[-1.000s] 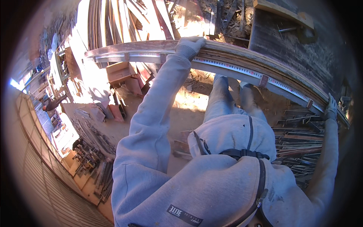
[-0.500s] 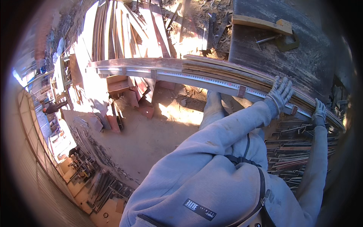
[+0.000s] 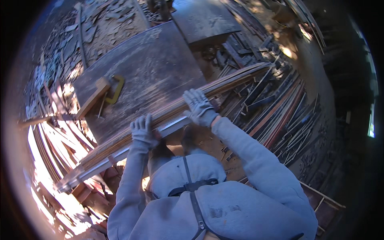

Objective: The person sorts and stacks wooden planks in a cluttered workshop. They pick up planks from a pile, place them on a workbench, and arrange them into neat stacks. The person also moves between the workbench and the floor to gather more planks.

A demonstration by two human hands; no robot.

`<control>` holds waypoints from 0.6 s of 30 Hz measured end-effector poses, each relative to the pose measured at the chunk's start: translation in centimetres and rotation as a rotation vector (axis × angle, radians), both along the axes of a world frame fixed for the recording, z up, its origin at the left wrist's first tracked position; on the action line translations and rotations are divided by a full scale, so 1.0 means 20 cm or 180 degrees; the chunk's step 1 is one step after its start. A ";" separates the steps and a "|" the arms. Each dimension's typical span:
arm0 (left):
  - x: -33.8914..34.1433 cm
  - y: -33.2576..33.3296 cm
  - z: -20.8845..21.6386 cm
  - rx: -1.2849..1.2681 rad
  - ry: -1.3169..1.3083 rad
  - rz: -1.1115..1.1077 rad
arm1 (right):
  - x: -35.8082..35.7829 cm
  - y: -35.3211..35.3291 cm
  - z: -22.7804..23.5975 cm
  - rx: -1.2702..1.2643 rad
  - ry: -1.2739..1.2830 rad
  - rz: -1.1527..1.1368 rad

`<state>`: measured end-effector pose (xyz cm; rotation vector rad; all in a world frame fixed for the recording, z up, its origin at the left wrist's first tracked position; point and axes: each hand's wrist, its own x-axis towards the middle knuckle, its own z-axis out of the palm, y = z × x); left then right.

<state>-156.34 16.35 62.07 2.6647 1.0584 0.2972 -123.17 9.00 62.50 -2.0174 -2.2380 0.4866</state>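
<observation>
— Head view, item one?
— One bundle of long thin wooden strips (image 3: pixel 160 120), pale brown, a light metal rail along its near edge. It lies slantwise across the near edge of one dark, worn surface (image 3: pixel 152 68).
— Hands?
— Two, both gloved grey. Left hand (image 3: pixel 143 131) and right hand (image 3: pixel 200 107) rest on top of the bundle, fingers (image 3: pixel 192 97) spread over the strips; whether they clamp it, I cannot tell.
— Other items?
— One yellow clamp (image 3: pixel 116 89) on the surface; scrap slats (image 3: pixel 276 108) heaped on the floor, uncounted.
</observation>
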 end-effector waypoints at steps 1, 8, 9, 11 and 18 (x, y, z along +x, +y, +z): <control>0.00 0.05 0.03 0.0032 0.0030 -0.0153 | 0.01 0.02 -0.01 0.0278 0.0137 -0.0015; 0.05 0.14 -0.02 0.0320 0.0141 -0.0137 | 0.01 0.14 -0.17 0.0553 -0.0049 0.0007; 0.06 0.13 -0.05 0.0359 0.0265 -0.0041 | 0.01 0.15 -0.19 0.0515 -0.0129 0.0027; 0.06 0.10 -0.08 0.0331 0.0704 0.0209 | 0.00 0.15 -0.19 0.0804 0.0008 -0.0031; 0.08 0.11 -0.08 0.0639 0.0991 0.0284 | 0.00 0.16 -0.18 0.0712 -0.0070 0.0084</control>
